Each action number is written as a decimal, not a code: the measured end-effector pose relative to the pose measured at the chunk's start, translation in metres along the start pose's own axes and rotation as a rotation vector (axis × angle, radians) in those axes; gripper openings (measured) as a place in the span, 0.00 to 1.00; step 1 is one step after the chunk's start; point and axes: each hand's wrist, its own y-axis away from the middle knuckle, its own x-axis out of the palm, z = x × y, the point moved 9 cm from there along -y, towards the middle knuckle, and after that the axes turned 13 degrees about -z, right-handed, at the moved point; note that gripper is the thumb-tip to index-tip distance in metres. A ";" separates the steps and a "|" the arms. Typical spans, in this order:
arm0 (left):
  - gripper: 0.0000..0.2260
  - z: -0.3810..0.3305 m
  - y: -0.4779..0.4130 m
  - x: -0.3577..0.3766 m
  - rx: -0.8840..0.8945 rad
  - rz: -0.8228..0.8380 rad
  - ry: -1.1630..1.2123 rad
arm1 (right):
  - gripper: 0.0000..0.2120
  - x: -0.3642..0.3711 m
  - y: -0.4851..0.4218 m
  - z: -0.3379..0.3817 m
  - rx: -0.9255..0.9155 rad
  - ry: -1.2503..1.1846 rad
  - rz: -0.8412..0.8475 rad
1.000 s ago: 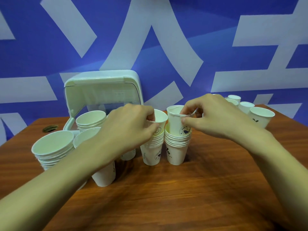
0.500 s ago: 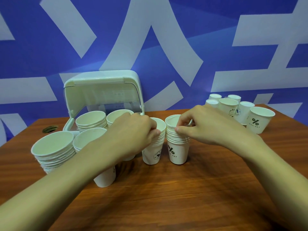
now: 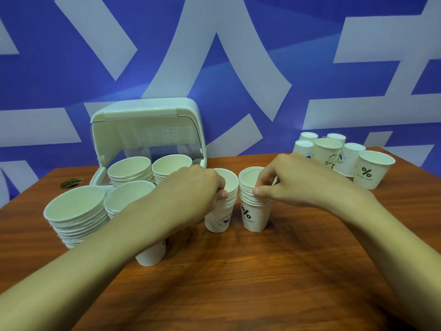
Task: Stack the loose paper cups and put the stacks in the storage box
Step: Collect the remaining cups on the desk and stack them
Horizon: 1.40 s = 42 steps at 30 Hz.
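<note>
Two short stacks of white paper cups stand side by side at the table's middle. My left hand grips the rims of the left stack. My right hand pinches the rims of the right stack, which carries a "%" print. The pale green storage box stands open at the back left, with two cup stacks inside it. Several loose cups stand at the back right.
Two taller cup stacks stand in front of the box at the left, one partly hidden by my left forearm. A round cable hole sits in the wooden table near the back left edge. A blue-and-white wall runs behind.
A second ago each hand held a cup raised above its stack. Both cups have been pushed down into the stacks, and the hands now rest on the rims.
</note>
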 end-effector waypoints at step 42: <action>0.10 -0.195 -0.285 0.135 0.128 -0.076 -0.085 | 0.16 -0.013 0.009 -0.300 0.716 0.270 -0.400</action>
